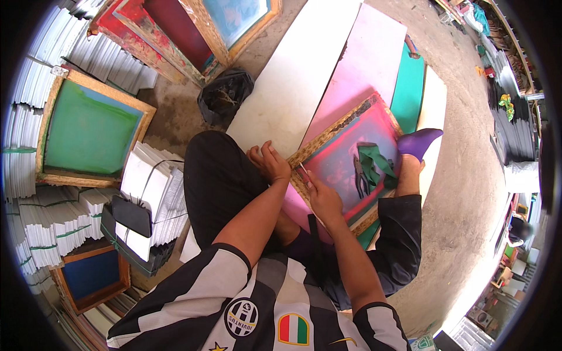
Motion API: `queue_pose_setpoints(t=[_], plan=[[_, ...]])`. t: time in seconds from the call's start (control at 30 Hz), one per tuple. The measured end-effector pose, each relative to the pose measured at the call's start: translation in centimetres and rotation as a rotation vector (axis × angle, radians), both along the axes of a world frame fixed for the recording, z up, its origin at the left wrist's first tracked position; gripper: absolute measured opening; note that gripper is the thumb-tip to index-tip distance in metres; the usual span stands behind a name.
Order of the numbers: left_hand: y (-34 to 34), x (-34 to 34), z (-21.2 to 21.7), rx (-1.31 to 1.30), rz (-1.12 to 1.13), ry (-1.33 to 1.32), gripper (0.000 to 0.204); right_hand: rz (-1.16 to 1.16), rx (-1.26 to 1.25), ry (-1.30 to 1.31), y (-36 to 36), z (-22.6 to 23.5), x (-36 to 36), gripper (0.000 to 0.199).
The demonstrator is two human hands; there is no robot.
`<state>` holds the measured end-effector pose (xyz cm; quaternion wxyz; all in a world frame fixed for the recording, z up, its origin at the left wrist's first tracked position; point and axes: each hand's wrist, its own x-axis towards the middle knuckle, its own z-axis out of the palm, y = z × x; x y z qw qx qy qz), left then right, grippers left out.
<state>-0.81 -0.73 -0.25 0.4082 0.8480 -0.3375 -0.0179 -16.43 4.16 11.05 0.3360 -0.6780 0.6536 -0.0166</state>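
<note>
A wooden-framed printing screen (336,130) with pink and red stained mesh lies on the floor in front of me, on pink and white boards. My left hand (268,161) grips the near corner of its frame. My right hand (321,196) holds a small thin tool (305,173) against the frame's near edge, beside the left hand. Pliers (359,175) and a green strip of cloth (377,164) rest on the mesh. My foot in a purple sock (417,143) presses on the frame's far side.
A green-mesh screen frame (88,131) leans at left among stacks of white paper (149,193). A dark wallet-like pouch (132,215) lies on one stack. A black plastic bag (225,93) sits behind. More frames (193,29) lean at the back. A blue frame (92,275) sits at lower left.
</note>
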Motion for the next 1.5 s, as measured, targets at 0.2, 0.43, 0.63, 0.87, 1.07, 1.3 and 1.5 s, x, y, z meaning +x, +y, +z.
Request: queue_pose_setpoints(t=[0.2,0.43,0.63,0.87,1.07,1.3,1.5], plan=[[-0.1,0.0,-0.1,0.016,0.015,0.025,0.020,0.005,0.060,0.032,-0.1,1.1,0.6,0.043],[0.0,0.0,-0.1,0.014,0.006,0.012,0.020,-0.017,0.076,0.078,-0.2,2.5,2.1,0.042],[0.2,0.0,0.3,0.058,0.019,0.040,0.020,0.013,0.213,0.198,-1.2,5.1,4.8,0.046],[0.1,-0.2,0.2,0.035,-0.001,0.029,0.021,-0.091,-0.021,-0.339,0.8,-3.1,1.2,0.043],[-0.3,-0.2,0.3,0.031,0.005,-0.024,0.020,-0.046,-0.052,-0.233,0.7,-3.4,1.2,0.043],[-0.1,-0.1,0.1,0.033,0.021,0.001,0.019,-0.153,0.053,-0.541,1.1,-6.5,-0.2,0.046],[0.0,-0.2,0.4,0.062,0.018,0.003,0.019,0.030,-0.125,-0.071,0.9,-3.5,0.2,0.045]])
